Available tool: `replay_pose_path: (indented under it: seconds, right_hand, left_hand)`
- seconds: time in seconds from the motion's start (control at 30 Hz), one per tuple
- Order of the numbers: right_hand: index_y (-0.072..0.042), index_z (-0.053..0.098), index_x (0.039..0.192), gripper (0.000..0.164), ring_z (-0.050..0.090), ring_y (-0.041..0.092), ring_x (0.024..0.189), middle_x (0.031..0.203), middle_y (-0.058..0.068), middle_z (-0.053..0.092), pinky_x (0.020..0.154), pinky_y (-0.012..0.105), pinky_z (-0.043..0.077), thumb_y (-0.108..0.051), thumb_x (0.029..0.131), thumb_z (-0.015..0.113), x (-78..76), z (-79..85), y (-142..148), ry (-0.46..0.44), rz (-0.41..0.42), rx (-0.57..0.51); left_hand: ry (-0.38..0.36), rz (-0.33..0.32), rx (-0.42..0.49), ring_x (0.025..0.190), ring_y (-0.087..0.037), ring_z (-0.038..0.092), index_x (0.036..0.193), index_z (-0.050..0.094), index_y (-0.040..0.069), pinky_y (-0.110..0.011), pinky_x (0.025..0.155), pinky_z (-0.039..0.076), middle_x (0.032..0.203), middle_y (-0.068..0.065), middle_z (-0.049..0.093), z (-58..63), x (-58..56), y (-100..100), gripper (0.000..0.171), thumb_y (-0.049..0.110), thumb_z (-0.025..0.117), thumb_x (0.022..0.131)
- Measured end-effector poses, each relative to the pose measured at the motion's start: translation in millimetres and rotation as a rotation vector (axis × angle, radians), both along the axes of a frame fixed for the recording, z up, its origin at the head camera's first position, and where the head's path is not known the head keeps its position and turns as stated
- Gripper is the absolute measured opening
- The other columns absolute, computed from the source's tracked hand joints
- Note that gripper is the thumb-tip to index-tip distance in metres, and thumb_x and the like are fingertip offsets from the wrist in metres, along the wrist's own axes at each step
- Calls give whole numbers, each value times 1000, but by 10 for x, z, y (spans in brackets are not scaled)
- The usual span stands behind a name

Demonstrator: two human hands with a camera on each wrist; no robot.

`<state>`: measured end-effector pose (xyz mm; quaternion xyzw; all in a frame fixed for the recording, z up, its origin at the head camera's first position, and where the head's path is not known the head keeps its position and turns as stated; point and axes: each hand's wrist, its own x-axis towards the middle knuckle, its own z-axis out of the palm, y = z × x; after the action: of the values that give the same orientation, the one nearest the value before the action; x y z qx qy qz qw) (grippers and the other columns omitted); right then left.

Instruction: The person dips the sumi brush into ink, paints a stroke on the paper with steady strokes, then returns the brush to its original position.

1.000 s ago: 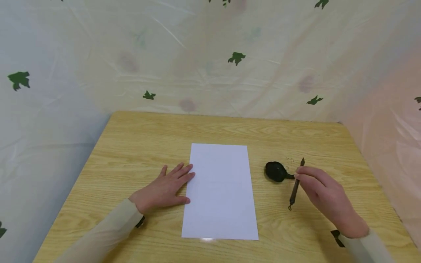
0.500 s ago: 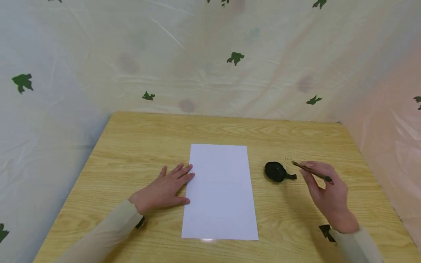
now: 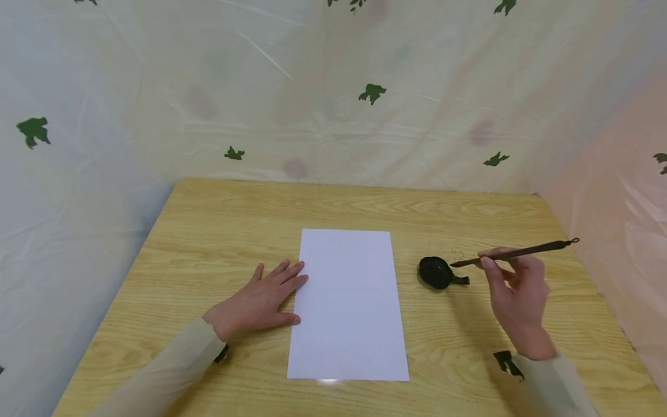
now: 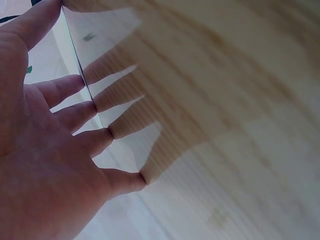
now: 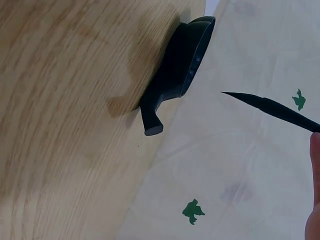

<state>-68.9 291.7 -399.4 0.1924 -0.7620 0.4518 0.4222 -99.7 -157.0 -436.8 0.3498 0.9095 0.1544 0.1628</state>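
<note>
A dark calligraphy brush (image 3: pixel 521 252) with a loop at its tail is pinched in my right hand (image 3: pixel 518 304). Its pointed tip (image 5: pixel 240 96) aims left, close to the rim of a small black dish with a short handle (image 3: pixel 436 273). In the right wrist view the tip hangs above the tabletop, apart from the dish (image 5: pixel 175 62). My left hand (image 3: pixel 257 302) is spread flat, its fingertips on the left edge of a blank white sheet of paper (image 3: pixel 349 313). The left wrist view shows those fingers (image 4: pixel 75 112) straight, touching down along the paper's edge.
The wooden table (image 3: pixel 229 214) carries the paper in the middle and the dish to its right. Small marks (image 3: pixel 457 253) show on the wood behind the dish. A pale curtain with green bird shapes (image 3: pixel 372 92) encloses the back and sides.
My right hand has turned the brush from nearly upright to lying slantwise, tip swung left toward the dish and tail to the right. The left hand and paper have stayed put.
</note>
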Motion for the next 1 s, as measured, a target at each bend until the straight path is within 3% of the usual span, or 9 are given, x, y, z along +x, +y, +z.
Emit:
replay_pose_path:
  seconds: [0.23,0.37,0.6,0.8,1.0]
  right_hand:
    - [25,43,115,37,69,1,94,105,7,66,81,12,54,0,100,65,-81,-94,4,-18,6,-4]
    - [25,43,118,38,68,1,96,103,11,64,81,13,54,1,99,66,-96,-147,29,-55,-13,22]
    - [23,42,123,36,66,0,99,111,-9,59,81,12,54,7,99,63,-115,-202,57,-130,-32,49]
    - [21,42,126,36,65,-1,99,110,-8,59,80,11,53,10,97,63,-139,-258,72,-174,-43,41]
    - [19,43,127,42,63,-4,98,111,-13,56,79,8,51,23,90,63,-165,-302,77,-199,-73,64]
  left_hand:
    - [6,-4,1,157,-37,15,161,37,8,-77,114,14,171,-10,22,6,1,-4,84,49,71,96]
    - [6,-7,8,157,-37,15,161,37,8,-77,114,14,171,-10,22,-2,1,-16,86,52,70,95]
    - [25,-7,14,157,-38,17,160,40,8,-77,114,15,170,-10,24,-15,-7,-15,83,57,64,97]
    - [60,-18,6,156,-38,20,159,41,8,-76,113,18,169,-12,27,-14,2,-21,65,43,56,107]
    - [84,-34,13,155,-39,23,159,41,6,-77,112,20,169,-13,28,-25,6,-26,62,34,58,107]
